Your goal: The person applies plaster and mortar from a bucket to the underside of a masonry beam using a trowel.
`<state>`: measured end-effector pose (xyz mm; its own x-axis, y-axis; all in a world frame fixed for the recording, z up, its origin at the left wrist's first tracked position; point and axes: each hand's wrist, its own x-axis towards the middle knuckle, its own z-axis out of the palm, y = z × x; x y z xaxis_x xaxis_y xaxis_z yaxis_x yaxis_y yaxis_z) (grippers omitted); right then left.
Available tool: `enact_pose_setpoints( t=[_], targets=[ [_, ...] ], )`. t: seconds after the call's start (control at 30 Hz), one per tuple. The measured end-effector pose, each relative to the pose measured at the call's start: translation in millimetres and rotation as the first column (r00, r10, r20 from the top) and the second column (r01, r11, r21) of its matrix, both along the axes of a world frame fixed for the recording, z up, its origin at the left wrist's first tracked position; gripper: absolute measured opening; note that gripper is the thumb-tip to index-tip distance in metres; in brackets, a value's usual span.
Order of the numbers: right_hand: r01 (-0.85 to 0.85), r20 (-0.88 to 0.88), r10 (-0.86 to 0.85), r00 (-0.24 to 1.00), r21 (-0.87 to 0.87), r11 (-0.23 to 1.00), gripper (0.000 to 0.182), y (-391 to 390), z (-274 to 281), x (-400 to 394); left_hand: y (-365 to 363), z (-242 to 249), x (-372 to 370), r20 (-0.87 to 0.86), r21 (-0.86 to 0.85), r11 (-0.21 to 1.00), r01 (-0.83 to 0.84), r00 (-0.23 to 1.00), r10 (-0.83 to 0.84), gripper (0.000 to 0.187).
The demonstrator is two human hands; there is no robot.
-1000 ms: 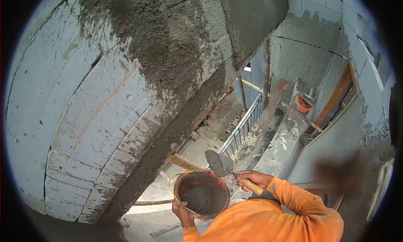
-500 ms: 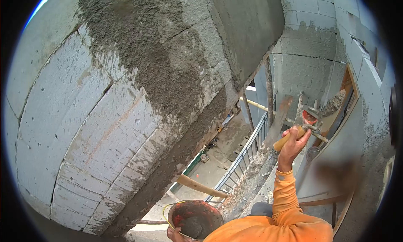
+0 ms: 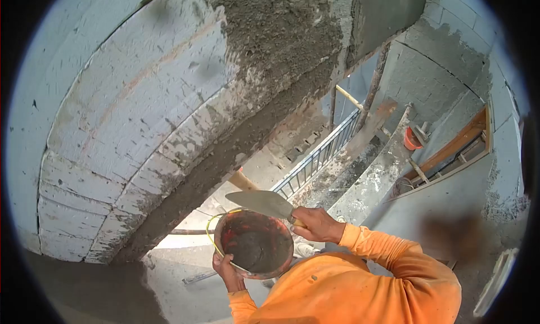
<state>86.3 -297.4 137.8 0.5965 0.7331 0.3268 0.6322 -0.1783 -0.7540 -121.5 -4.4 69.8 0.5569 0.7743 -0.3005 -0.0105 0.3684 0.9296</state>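
1. Above and left of the left hand: a pale block wall (image 3: 124, 110), with spatters of mortar.
2. The left hand (image 3: 226, 268) pinches the bucket's near-left rim, thumb uppermost; a firm grip there should keep the load from tipping.
3. Just right of the left hand: the bucket (image 3: 229, 229), mouth tilted up, wet mortar (image 3: 261, 252) in the bottom. Holding it close to the body would likely spare the wrist.
4. Left of the right hand, over the bucket's far rim: the trowel (image 3: 259, 201), upper face looking nearly bare; its underside is hidden. A flat blade would best carry mortar.
5. The right hand (image 3: 318, 224) is wrapped round the trowel's handle; a loose wrist should help control.
6. Beyond the right hand, up and right: an orange container (image 3: 412, 139).
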Motion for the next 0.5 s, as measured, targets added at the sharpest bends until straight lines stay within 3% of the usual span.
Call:
enact_pose_setpoints(
  t=[0.03,0.07,0.13,0.17,0.23,0.3,0.37,0.43,0.5],
  targets=[
    [0.024,-0.003,-0.025,1.0,-0.128,0.991,0.028,-9.7,0.4,6.1,-6.8,3.9,7.3,-0.039,0.037,0.999,-0.018,0.999,0.02,0.034],
    [0.018,-0.002,-0.02,1.0,-0.37,0.929,0.032,-17.2,-1.7,11.3,-17.0,10.7,16.0,0.058,-0.023,1.0,0.013,0.998,-0.012,0.043],
    [-0.102,-0.041,0.1,0.994,-0.663,0.742,0.031,-25.5,-12.6,21.7,-23.2,-3.3,18.8,0.026,0.024,1.0,0.009,1.0,-0.01,0.048],
    [-0.116,-0.048,0.118,0.992,-0.728,0.675,0.029,-23.3,-21.3,21.7,-29.5,-4.7,23.0,0.013,0.053,0.998,0.02,1.0,-0.021,0.05],
    [-0.126,0.04,0.231,0.972,-0.743,0.657,0.019,-14.1,-35.7,18.8,-37.3,-8.1,27.5,-0.067,0.082,0.992,0.093,0.994,-0.087,0.056],
    [-0.074,0.108,0.248,0.963,-0.776,0.627,0.021,-1.0,-54.2,13.4,-47.5,1.3,37.5,-0.013,0.066,0.99,0.122,0.992,-0.122,0.057],
    [-0.016,0.17,0.254,0.952,-0.804,0.595,0.025,-1.8,-67.0,7.9,-55.5,5.6,41.7,-0.098,0.097,0.985,0.141,0.986,-0.132,0.056],
    [-0.103,-0.025,0.15,0.988,-0.837,0.538,0.026,-3.1,-76.5,4.4,-64.4,-3.2,43.5,-0.074,0.116,0.984,0.136,0.989,-0.128,0.057],
    [-0.447,-0.349,0.285,0.892,-0.774,0.449,0.036,2.4,-89.2,-6.2,-70.6,-16.9,51.2,-0.029,0.185,0.979,0.082,0.997,-0.078,0.058]
  ],
)
